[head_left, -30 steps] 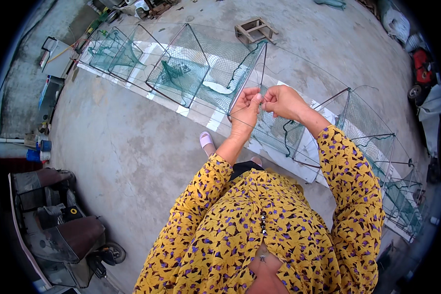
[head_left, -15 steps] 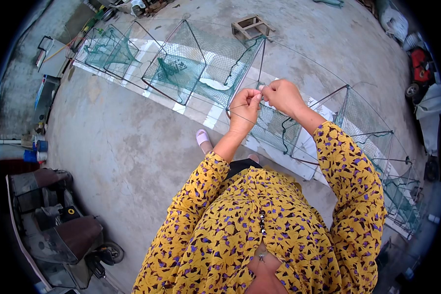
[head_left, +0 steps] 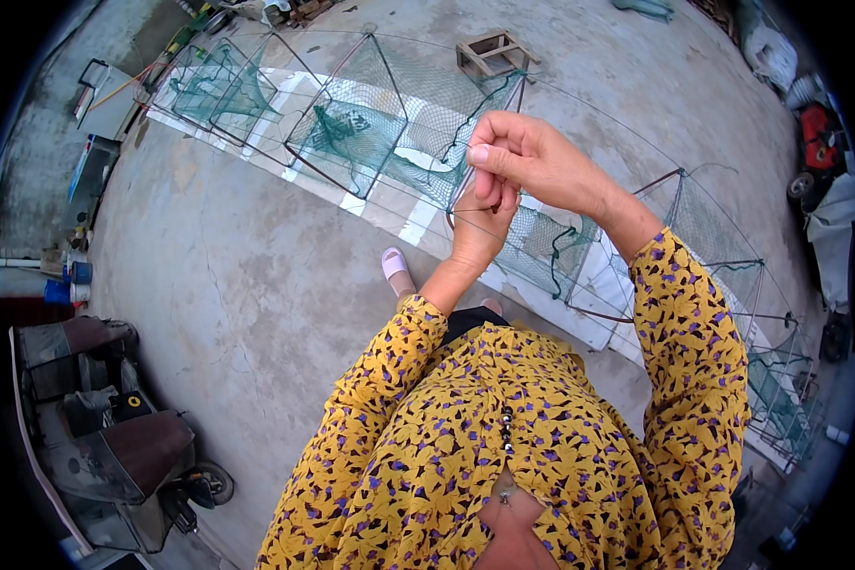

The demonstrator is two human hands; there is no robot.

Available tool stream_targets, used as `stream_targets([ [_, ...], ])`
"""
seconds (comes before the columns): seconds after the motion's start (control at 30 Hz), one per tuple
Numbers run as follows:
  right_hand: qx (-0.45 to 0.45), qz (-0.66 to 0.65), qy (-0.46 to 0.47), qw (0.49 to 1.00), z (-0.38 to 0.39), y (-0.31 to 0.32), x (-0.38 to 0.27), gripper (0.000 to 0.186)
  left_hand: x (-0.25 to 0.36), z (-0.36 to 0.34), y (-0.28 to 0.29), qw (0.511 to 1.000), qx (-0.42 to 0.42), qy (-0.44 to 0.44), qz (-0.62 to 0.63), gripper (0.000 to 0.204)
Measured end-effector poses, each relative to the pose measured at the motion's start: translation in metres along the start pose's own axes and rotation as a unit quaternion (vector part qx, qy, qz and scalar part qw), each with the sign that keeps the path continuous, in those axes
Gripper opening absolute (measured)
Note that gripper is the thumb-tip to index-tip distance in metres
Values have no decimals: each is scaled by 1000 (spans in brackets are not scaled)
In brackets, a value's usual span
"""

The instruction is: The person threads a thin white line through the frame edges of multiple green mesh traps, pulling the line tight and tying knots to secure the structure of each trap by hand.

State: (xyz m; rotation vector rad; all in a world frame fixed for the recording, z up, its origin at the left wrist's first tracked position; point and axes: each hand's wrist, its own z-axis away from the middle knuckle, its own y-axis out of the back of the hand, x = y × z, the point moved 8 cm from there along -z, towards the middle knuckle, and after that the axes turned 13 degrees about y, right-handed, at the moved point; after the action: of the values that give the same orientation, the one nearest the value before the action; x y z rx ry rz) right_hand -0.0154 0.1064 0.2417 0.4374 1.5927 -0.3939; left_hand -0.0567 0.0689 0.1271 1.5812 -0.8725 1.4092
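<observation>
A long collapsible net trap (head_left: pixel 359 135) of green mesh on dark square frames stretches from the far left to the near right. My left hand (head_left: pixel 482 233) is closed beside one of its upright frames, in front of the mesh. Its fingertips are partly hidden behind my right hand (head_left: pixel 532 163), so what it grips does not show. That right hand is raised just above the left, thumb and forefinger pinched together. Anything in the pinch is too fine to make out. Thin lines run along the trap past both hands.
White panels (head_left: pixel 418 220) lie on the concrete floor under the trap. A small wooden stool (head_left: pixel 489 55) stands beyond it. A covered scooter (head_left: pixel 128 456) is at the lower left, and a red machine (head_left: pixel 817 138) stands at the far right.
My right hand has moved up and left, from fingertip to fingertip with the left hand to a place over it. The left hand has shifted slightly down and right.
</observation>
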Motion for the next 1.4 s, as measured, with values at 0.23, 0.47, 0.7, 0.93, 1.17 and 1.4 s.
stream_targets([
  [0.23, 31, 27, 95, 995, -37, -14, -24, 14, -4, -1, -6, 993, -12, 97, 68, 11],
  [0.47, 155, 56, 115, 980, -34, 32, -29, 13, -6, 1, -9, 992, -3, 94, 80, 16],
  [0.7, 232, 28, 86, 969, -4, 62, -25, 16, -11, 27, -5, 991, -69, 118, 8, 49],
  [0.93, 256, 98, -106, 956, 39, 88, 23, 15, 62, 84, 22, 856, -498, 115, -79, 25],
  [1.17, 249, 152, -209, 933, 48, 103, 55, 14, 169, -5, 32, 882, -460, 44, -90, 19],
  [1.4, 351, 17, -145, 925, 53, 111, 55, 14, 172, -113, -57, 869, -299, -212, -331, 19],
])
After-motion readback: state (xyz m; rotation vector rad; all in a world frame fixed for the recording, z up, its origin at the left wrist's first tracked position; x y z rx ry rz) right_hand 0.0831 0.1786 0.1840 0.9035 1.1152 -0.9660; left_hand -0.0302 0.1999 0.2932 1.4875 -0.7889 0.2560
